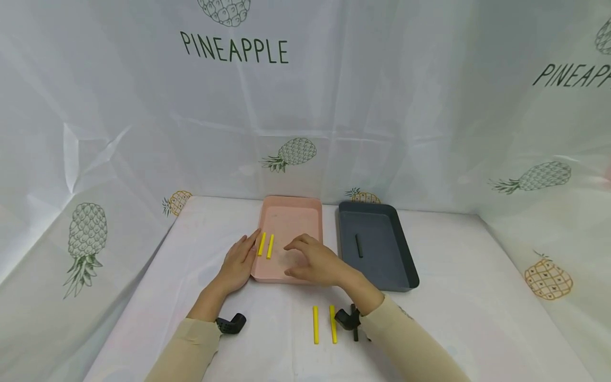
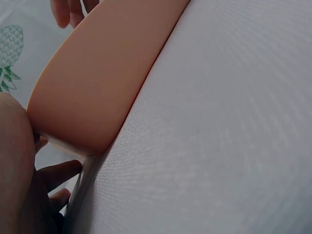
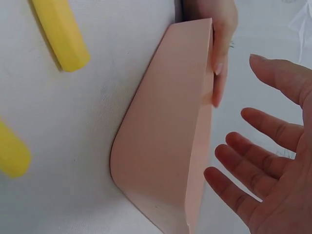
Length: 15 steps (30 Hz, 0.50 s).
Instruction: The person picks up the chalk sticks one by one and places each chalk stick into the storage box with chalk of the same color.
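Head view showed our left hand (image 1: 237, 263) resting with straight fingers along the left rim of the pink tray (image 1: 291, 215), its grip slack and holding nothing. Our right hand (image 1: 315, 261) hovered over the near half of the tray, fingers spread wide and relaxed, also holding nothing. Two yellow sticks (image 1: 265, 245) lay side by side inside the tray near its left wall, just beside our left fingertips; the far half of the tray floor lay bare.

Right wrist view gave us the tray's rounded near corner (image 3: 161, 161) on the white table, the left hand's fingers (image 3: 219, 68) against the far rim, and our open right palm (image 3: 273, 170) apart from the wall.

A dark grey tray (image 1: 377, 246) stood just right of the pink one, a narrow gap between their walls, with one dark stick (image 1: 359, 245) lying in it. Two more yellow sticks (image 1: 324, 323) lay on the table (image 1: 477, 297) near the front edge, close by our right wrist, with a dark stick (image 1: 355, 333) just beside them, partly hidden by the wrist. White sheets printed with pineapples (image 1: 296, 154) closed the table at the back and both sides.
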### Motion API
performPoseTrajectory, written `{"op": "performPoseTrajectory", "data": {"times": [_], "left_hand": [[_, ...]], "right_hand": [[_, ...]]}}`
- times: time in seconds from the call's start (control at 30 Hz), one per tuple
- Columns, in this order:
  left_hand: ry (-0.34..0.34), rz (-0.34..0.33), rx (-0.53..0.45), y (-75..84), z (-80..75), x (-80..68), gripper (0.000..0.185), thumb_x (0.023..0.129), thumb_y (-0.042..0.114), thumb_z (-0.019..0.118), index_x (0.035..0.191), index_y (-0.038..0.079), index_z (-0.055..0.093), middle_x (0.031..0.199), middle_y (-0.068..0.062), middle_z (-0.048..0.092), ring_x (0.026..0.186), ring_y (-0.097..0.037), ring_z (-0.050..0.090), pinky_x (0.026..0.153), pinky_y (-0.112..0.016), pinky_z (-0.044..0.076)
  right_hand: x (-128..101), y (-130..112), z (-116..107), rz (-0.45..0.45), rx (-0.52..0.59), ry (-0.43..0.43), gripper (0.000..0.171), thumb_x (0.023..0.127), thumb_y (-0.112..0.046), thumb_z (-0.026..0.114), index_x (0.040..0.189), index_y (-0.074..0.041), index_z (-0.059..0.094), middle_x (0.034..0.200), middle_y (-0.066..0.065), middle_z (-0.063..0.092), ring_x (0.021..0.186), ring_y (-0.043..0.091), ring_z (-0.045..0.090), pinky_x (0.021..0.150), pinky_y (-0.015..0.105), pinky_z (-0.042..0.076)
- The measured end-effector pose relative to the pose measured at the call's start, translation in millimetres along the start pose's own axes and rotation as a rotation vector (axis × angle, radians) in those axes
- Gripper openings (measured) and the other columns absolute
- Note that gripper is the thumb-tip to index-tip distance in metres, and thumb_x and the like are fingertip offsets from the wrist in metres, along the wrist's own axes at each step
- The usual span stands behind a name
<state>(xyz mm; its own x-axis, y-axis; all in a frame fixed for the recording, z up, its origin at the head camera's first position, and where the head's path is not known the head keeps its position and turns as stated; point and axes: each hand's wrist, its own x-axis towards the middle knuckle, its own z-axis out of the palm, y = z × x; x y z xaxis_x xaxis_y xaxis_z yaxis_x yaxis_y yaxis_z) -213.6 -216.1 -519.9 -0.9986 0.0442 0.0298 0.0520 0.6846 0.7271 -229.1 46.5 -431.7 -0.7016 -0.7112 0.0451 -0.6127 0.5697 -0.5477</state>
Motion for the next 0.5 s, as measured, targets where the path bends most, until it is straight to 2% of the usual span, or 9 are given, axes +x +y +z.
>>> {"op": "performPoseTrajectory", "data": {"times": [0.13, 0.5], "left_hand": [[0.001, 0.008, -0.002, -0.3, -0.2, 0.2, 0.052, 0.114, 0.032, 0.028, 0.166, 0.033, 0.022, 0.172, -0.009, 0.028, 0.161, -0.038, 0.012, 0.126, -0.069, 0.009], [0.002, 0.008, -0.004, 0.3, 0.0, -0.8, 0.053, 0.114, 0.033, 0.027, 0.166, 0.033, 0.021, 0.172, -0.009, 0.027, 0.162, -0.038, 0.011, 0.126, -0.070, 0.008]], "right_hand": [[-5.4, 0.1, -1.3, 0.001, 0.001, 0.011, 0.050, 0.095, -0.036, 0.076, 0.139, -0.017, 0.062, 0.145, 0.000, 0.054, 0.136, 0.023, 0.054, 0.113, 0.045, 0.049], [-20.1, 0.2, -5.4, -0.016, 0.001, 0.040, 0.046, 0.095, -0.038, 0.076, 0.135, -0.018, 0.064, 0.140, -0.003, 0.057, 0.133, 0.018, 0.056, 0.111, 0.043, 0.050]]}}
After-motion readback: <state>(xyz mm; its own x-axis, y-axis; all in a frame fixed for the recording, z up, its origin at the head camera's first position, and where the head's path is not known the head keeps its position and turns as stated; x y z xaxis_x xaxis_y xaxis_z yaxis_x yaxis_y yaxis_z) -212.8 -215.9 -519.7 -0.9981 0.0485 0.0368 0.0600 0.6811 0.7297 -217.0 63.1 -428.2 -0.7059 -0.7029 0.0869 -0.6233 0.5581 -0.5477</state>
